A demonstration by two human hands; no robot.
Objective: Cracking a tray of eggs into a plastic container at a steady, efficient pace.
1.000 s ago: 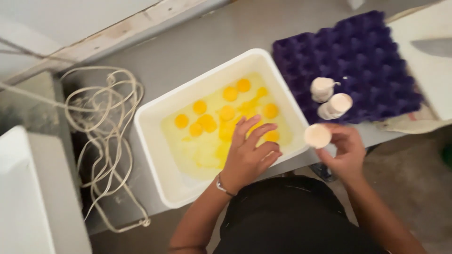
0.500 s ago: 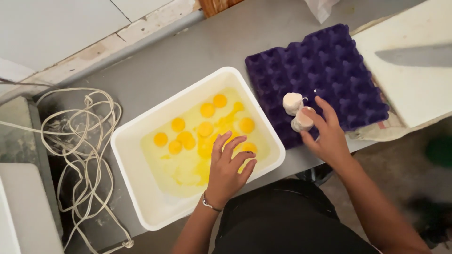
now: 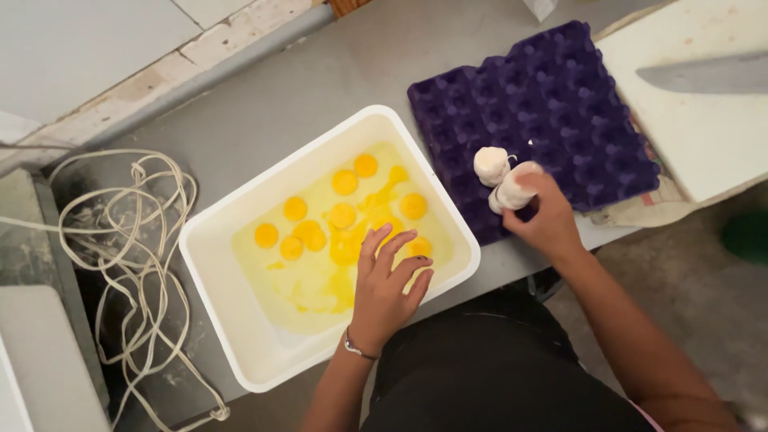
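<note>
we see about ten yolks already in the white tub under our left hand, open with fingers spread over it; our right hand grips stacked empty eggshells on the purple egg tray, whose cups show no whole eggs left

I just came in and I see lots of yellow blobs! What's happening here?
A person is cracking eggs. Their left hand hovers, fingers spread, over the white rectangular plastic tub, which holds many round yellow egg yolks in clear egg white. Their right hand sets a stack of empty white eggshell halves onto the purple moulded egg tray, next to another shell stack. The tray has no whole eggs in it. A coiled pale cord lies to the left of the tub.
</note>
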